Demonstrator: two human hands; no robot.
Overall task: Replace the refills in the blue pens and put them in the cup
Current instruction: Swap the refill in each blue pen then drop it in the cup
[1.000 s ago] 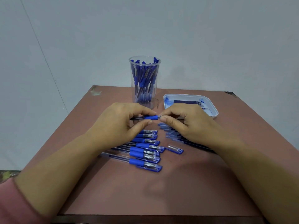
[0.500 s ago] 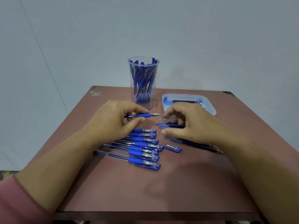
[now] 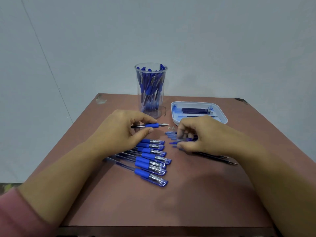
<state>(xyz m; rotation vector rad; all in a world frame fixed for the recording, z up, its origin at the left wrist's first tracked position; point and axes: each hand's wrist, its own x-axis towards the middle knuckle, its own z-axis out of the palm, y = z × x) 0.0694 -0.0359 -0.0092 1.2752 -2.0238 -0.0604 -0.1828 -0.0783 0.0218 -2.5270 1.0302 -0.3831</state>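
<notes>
My left hand (image 3: 119, 132) grips an uncapped blue pen (image 3: 152, 125) just above the table, its metal tip pointing right. My right hand (image 3: 205, 135) is lower and to the right, fingers curled down over a blurred cluster of blue pieces, pinching what looks like a blue pen cap (image 3: 177, 142). A row of several capped blue pens (image 3: 150, 161) lies in front of my left hand. The clear cup (image 3: 151, 89), packed with blue pens, stands at the back centre. Dark refills (image 3: 213, 156) stick out from under my right hand.
A white tray (image 3: 224, 117) holding several refills sits right of the cup. Tiny metal bits (image 3: 171, 128) lie between the pen tip and my right hand. The brown table (image 3: 171, 202) ends close to me; a grey wall stands behind.
My right hand has let go of the pen's tip end and dropped to the blue pieces on the table. The loose cap beside the pen row is gone from its place. My left hand still grips the pen.
</notes>
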